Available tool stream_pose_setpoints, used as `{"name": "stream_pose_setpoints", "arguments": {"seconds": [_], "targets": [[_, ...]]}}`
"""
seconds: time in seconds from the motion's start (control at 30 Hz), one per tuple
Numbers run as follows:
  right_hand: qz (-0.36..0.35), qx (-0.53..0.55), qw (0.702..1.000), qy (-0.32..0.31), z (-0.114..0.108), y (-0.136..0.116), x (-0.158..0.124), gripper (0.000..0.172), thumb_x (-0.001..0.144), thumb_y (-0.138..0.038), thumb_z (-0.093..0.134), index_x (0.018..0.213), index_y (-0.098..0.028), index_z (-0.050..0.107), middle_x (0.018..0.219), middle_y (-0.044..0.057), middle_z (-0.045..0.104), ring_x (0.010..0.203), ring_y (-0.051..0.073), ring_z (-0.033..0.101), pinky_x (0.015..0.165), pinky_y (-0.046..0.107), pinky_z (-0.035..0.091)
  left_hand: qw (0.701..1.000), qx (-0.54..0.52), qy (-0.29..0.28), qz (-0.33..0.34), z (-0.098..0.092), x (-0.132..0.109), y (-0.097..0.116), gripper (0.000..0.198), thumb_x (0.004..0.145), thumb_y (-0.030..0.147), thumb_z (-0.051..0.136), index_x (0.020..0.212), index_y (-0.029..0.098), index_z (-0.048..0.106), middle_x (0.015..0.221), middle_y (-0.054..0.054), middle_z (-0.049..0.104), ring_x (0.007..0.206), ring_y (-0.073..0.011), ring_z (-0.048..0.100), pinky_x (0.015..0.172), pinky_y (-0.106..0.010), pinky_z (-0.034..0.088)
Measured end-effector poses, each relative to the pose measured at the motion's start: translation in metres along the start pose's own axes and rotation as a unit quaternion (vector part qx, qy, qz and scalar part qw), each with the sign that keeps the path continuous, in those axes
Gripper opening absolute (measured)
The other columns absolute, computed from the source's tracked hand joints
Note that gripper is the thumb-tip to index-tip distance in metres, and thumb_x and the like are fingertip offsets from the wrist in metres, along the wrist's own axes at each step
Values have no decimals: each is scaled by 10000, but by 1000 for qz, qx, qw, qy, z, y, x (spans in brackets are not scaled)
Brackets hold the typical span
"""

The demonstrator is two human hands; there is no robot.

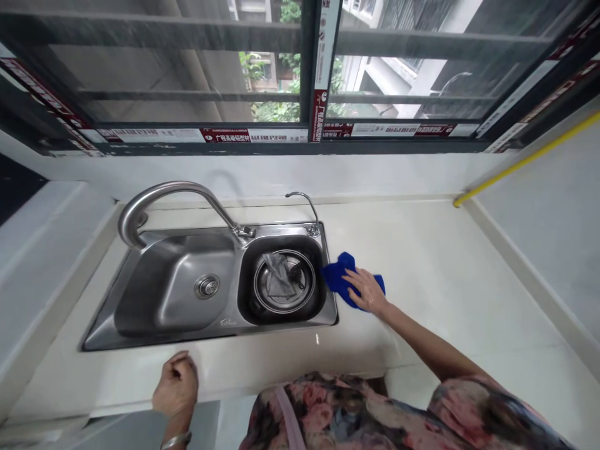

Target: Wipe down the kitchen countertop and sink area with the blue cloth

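Pale kitchen counter (422, 281) close below. Nearest, at its front edge: left hand (175, 382) curled into a loose fist, resting on the stone, nothing seen in it. Farther out: right hand (368, 290) spread flat, pressing down on one blue cloth (341, 275). Cloth bunched under that palm, touching the right rim of one steel sink (150, 294) just left of the hand. Two basins, one grey rag (277, 275) in the basin nearer the right hand. Two taps beyond: big tap (178, 190), small tap (304, 203). Farthest: one barred window (187, 75).
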State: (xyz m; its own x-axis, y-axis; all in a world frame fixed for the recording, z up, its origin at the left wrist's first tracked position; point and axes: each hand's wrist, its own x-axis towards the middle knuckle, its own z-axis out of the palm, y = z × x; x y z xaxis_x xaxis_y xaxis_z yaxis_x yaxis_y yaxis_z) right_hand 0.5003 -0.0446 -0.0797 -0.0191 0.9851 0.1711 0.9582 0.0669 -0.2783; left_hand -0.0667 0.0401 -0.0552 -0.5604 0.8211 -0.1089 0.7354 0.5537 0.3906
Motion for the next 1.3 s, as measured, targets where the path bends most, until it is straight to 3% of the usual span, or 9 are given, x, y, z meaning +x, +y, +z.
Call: {"name": "stream_pose_setpoints", "arguments": {"seconds": [0.13, 0.23, 0.37, 0.6, 0.73, 0.83, 1.0, 1.13, 1.3], "targets": [[28, -6, 999, 20, -3, -17, -47, 430, 1022, -499, 529, 1314, -225, 687, 1503, 128, 638, 1426, 358, 545, 1219, 621, 396, 1000, 10, 4, 5, 1, 0, 0, 358, 968, 422, 464, 1122, 276, 753, 820, -37, 695, 570, -180, 412, 605, -318, 342], [75, -28, 997, 19, -4, -26, -35, 374, 1038, -501, 505, 1203, -235, 710, 1489, 128, 637, 1376, 367, 553, 1176, 593, 436, 1000, 13, 23, 6, 2, -1, 0, 354, 974, 428, 463, 1127, 280, 745, 818, -30, 692, 570, -177, 422, 599, -310, 334], [125, -67, 990, 10, -1, -21, 25, 370, 1063, -424, 423, 1163, -210, 707, 1518, 142, 599, 1366, 377, 512, 1144, 564, 438, 999, 4, 31, 18, 5, -2, -3, 347, 982, 434, 455, 1110, 276, 736, 867, -26, 716, 601, -172, 468, 601, -297, 348], [200, -88, 976, 11, 13, 8, 161, 443, 1055, -429, 402, 1309, -166, 653, 1554, 191, 540, 1377, 409, 448, 1116, 576, 398, 999, -8, 23, 44, 14, 6, -24, 319, 952, 392, 441, 1094, 264, 697, 893, -36, 710, 699, -200, 568, 640, -301, 412], [209, -93, 973, -18, 24, 24, 228, 475, 1043, -433, 422, 1377, -149, 605, 1607, 197, 472, 1414, 419, 395, 1133, 570, 355, 999, -11, 28, 44, 17, 8, -29, 308, 942, 380, 423, 1053, 257, 682, 909, -42, 713, 783, -215, 630, 682, -300, 462], [175, -63, 982, -7, 28, 39, 259, 467, 999, -378, 485, 1379, -130, 599, 1589, 200, 491, 1404, 402, 405, 1155, 555, 336, 999, 9, 21, 29, 14, 6, -25, 314, 945, 381, 428, 1067, 256, 690, 927, -36, 731, 785, -209, 640, 688, -295, 472], [102, -54, 993, 13, 25, 50, 265, 603, 986, -325, 474, 1569, -172, 457, 1703, 142, 360, 1436, 356, 387, 1151, 497, 363, 999, 0, 29, 40, 14, 2, -19, 354, 960, 376, 406, 1091, 236, 703, 947, -51, 739, 760, -199, 620, 677, -295, 454], [119, -60, 991, -15, 17, 37, 251, 499, 1019, -272, 396, 1460, -219, 624, 1589, 112, 533, 1392, 376, 405, 1145, 530, 363, 999, 4, 45, 15, 14, -1, -14, 356, 957, 398, 438, 1091, 247, 731, 878, -32, 724, 644, -176, 523, 623, -299, 377], [142, -125, 980, -65, 3, 13, 228, 489, 1020, -295, 420, 1452, -248, 643, 1499, 184, 547, 1241, 386, 497, 1006, 529, 443, 999, -22, 36, 6, 8, -8, -5, 350, 971, 391, 452, 1099, 245, 743, 871, -25, 720, 653, -169, 518, 652, -297, 372]]}}
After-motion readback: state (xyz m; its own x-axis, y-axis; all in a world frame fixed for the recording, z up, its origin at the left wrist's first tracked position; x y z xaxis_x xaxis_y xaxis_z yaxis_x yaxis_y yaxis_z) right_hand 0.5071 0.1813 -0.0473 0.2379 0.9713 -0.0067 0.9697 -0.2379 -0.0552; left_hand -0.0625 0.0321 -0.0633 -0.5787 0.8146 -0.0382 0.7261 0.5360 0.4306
